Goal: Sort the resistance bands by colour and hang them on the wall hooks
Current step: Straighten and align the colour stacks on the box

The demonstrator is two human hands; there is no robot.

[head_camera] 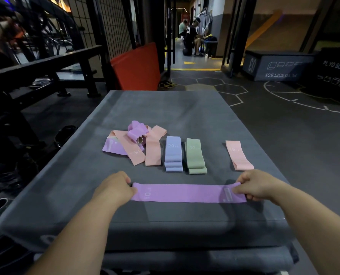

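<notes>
The purple resistance band is pinched at each end by the left grip and right grip, laid flat on the bench between them, and being light, floppy, stretchy fabric it's probably best lifted by those ends.

Matt woven-cloth purple band — smooth grey vinyl-like mat

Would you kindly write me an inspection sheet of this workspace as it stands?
Surface: grey mat.
Job's things: purple band held flat; blue stack, green stack, pink band side by side; pink-and-purple pile unsorted; hooks not seen.
Clutter: nothing seen.
Hands: left hand and right hand each grip one end of the purple band.
Cables: yellow cord on floor beyond the mat.
Surroundings: red pad, soft box, black rack.
</notes>
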